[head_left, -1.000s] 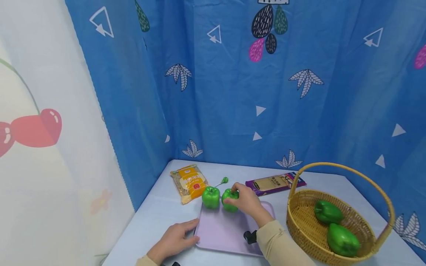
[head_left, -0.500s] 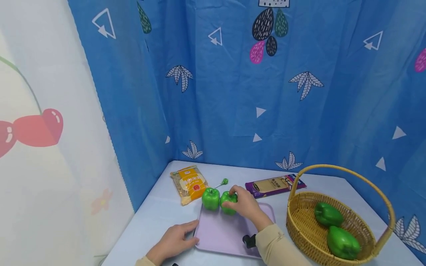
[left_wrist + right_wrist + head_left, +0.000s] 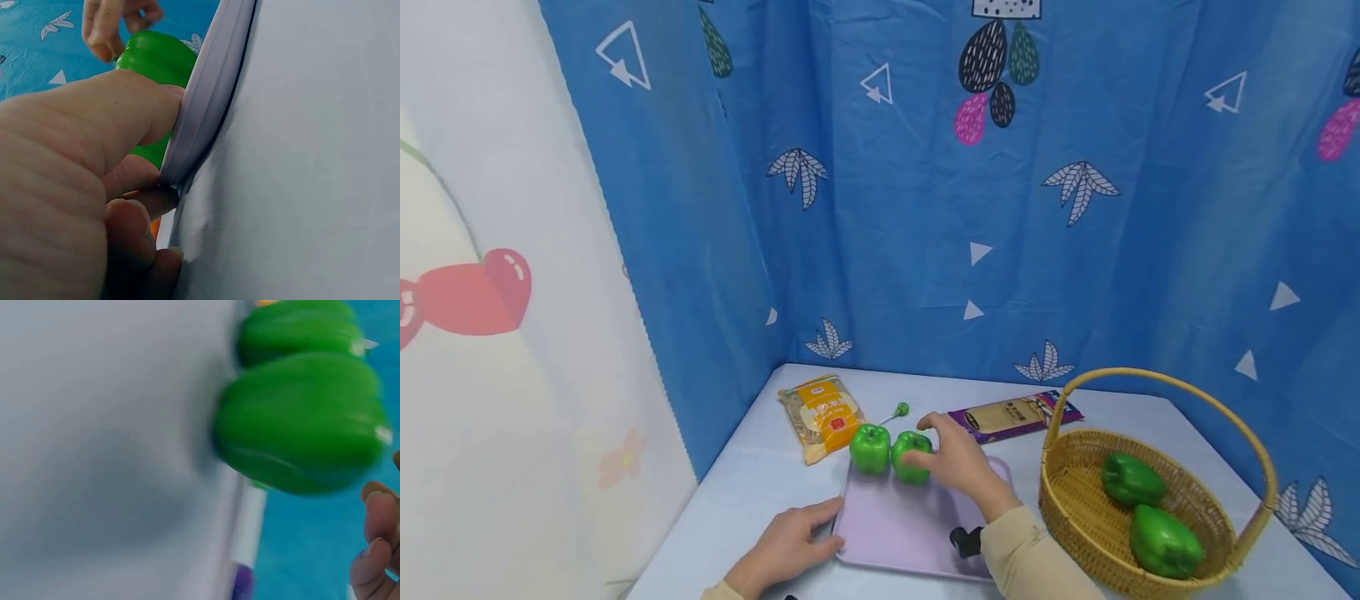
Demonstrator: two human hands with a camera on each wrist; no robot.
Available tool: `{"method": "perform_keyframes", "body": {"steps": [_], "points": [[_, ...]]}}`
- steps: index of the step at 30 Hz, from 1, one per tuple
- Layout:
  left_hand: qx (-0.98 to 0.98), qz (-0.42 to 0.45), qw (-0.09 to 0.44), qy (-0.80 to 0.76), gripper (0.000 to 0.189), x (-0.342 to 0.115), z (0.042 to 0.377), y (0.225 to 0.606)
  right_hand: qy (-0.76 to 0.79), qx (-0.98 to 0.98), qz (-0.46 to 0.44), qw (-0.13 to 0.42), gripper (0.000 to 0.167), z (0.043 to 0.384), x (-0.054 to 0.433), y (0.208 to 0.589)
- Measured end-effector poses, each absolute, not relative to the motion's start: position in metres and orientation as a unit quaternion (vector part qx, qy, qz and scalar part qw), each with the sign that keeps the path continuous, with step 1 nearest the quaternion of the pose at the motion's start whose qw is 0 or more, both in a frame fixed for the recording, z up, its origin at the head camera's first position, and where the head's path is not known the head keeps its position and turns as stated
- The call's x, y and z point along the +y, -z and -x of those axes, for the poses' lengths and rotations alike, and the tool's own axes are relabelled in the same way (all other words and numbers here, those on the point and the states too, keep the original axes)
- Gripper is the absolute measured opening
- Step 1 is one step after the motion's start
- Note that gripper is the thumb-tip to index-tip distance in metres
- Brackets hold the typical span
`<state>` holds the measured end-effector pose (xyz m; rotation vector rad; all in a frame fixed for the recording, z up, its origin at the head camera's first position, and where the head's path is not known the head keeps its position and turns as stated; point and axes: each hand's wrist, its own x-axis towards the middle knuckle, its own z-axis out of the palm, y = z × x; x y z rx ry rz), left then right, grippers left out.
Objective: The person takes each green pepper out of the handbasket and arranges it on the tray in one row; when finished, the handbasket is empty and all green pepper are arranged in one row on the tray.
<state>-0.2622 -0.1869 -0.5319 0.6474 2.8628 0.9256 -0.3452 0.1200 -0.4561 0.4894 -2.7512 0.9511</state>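
Tray (image 3: 898, 525) bears two peppers (image 3: 912, 460) side by side near its far left corner; the right hand (image 3: 958, 458), thumb and fingers parted wide, hovers just beside the right-hand one. The left hand (image 3: 790, 540), loosely extended, touches the tray's left rim.

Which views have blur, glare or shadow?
Head: mostly crisp, evenly lit, small highlights on left pepper and right pepper; left wrist: tray rim fairly sharp, shadow beside it on the table; right wrist: both peppers blurred, pale glints near their ends, broad soft shadow on the tray.
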Motion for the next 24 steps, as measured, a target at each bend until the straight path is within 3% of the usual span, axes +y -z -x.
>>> {"method": "perform_keyframes", "body": {"steps": [9, 17, 24], "points": [[0.935, -0.204, 0.026, -0.289, 0.071, -0.194, 0.266, 0.530, -0.331, -0.898, -0.134, 0.257, 0.028, 0.337, 0.219, 0.388], [0.929, -0.201, 0.041, -0.309, 0.071, -0.192, 0.268, 0.533, -0.310, -0.913, -0.014, 0.264, 0.030, 0.338, 0.307, 0.410], [0.923, -0.203, 0.051, -0.321, 0.071, -0.188, 0.267, 0.536, -0.208, -0.939, 0.062, 0.266, 0.022, 0.332, 0.347, 0.445]]}}
